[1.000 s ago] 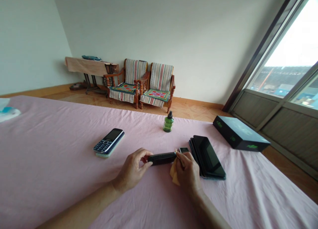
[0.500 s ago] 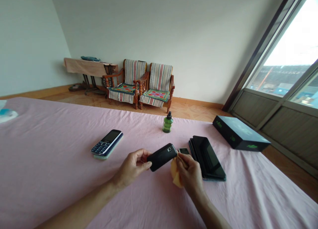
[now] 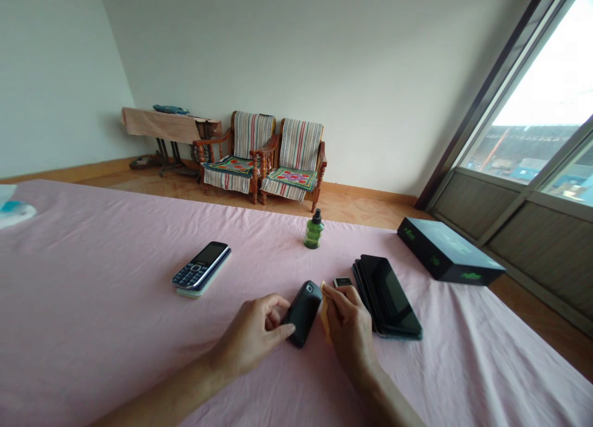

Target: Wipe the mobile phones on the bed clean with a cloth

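Observation:
My left hand (image 3: 252, 333) grips the near end of a small black phone (image 3: 304, 311), which lies back-up on the pink cloth with its camera end pointing away from me. My right hand (image 3: 348, 329) is closed on a folded yellow-orange cloth (image 3: 325, 311) and presses it against the phone's right side. Just beyond my right fingers lies a tiny dark device (image 3: 343, 282).
A keypad phone (image 3: 202, 266) rests on a pale green one at the left. A stack of dark smartphones (image 3: 387, 294) lies right of my hands. A green spray bottle (image 3: 314, 230) and a black box (image 3: 447, 251) stand farther back. Two striped chairs (image 3: 266, 158) stand by the wall.
The black phone has been turned from edge-on across my hands to lying lengthways, and lowered onto the cloth-covered table. Both hands have dropped with it.

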A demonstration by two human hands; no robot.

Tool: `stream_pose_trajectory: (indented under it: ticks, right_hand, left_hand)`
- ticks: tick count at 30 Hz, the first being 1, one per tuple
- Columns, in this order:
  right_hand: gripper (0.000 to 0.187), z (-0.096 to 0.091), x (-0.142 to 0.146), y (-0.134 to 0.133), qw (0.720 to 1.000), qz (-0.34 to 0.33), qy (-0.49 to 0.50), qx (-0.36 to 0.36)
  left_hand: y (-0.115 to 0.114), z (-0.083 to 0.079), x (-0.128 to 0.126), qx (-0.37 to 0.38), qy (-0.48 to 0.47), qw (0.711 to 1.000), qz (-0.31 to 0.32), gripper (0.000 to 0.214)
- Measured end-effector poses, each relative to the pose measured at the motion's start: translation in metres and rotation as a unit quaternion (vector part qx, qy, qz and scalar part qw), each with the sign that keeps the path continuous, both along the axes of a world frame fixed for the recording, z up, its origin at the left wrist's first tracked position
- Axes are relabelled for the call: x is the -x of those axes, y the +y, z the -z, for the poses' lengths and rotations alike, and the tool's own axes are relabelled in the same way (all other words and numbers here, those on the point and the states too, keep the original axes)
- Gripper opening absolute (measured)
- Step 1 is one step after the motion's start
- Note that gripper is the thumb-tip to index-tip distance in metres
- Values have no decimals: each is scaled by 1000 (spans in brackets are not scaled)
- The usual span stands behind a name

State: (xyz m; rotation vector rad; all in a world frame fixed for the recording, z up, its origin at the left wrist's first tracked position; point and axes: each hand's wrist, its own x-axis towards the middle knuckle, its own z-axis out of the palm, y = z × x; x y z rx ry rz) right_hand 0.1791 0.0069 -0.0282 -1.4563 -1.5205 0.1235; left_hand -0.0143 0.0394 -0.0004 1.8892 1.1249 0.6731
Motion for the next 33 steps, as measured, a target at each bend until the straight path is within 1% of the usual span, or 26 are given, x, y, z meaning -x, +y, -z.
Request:
stream_pose_trajectory:
  ticks: [2, 5, 8, 12, 14, 16, 20, 24, 26, 29, 31, 33]
  right_hand:
    - [29, 2, 1, 1, 1000, -6, -29, -5]
    - [30, 4, 2, 3, 998, -11, -57, -4]
    - [30, 5, 2, 6, 997, -16, -72, -1]
    - [32, 6, 2, 10, 994, -34, -100, 28]
    - [32, 5, 3, 12, 991, -48, -114, 44]
    - [32, 2, 4, 12, 989, -62, -123, 54]
    - [30, -10, 8, 7, 983, -88, -145, 72]
    - [26, -20, 13, -12, 972, -116, -177, 100]
    - [26, -19, 16, -25, 972, -126, -172, 104]
    - [28, -11, 18, -42, 973, -144, -150, 103]
    - [28, -5, 18, -47, 975, -146, -139, 96]
    - [29, -2, 17, -45, 977, -137, -137, 86]
  left_hand:
    - [-3, -2, 1, -22, 52, 998, 13, 11]
    - [-6, -5, 2, -89, 72, 993, 41, 5]
    - [-8, -5, 2, -155, 56, 984, 73, 18]
    - [-12, -1, 0, -187, 48, 971, 139, 27]
    - [-17, 2, -2, -208, 55, 962, 168, 30]
    - [-21, 3, -5, -232, 70, 952, 188, 26]
    - [-25, 3, -7, -256, 93, 942, 196, 20]
    - [-26, 4, -8, -262, 81, 944, 185, 21]
    - [-26, 5, -8, -265, 72, 943, 187, 23]
    - [-26, 4, -9, -279, 66, 937, 201, 22]
    - [-26, 3, -9, -291, 72, 932, 205, 18]
    - [-26, 2, -10, -303, 87, 928, 199, 14]
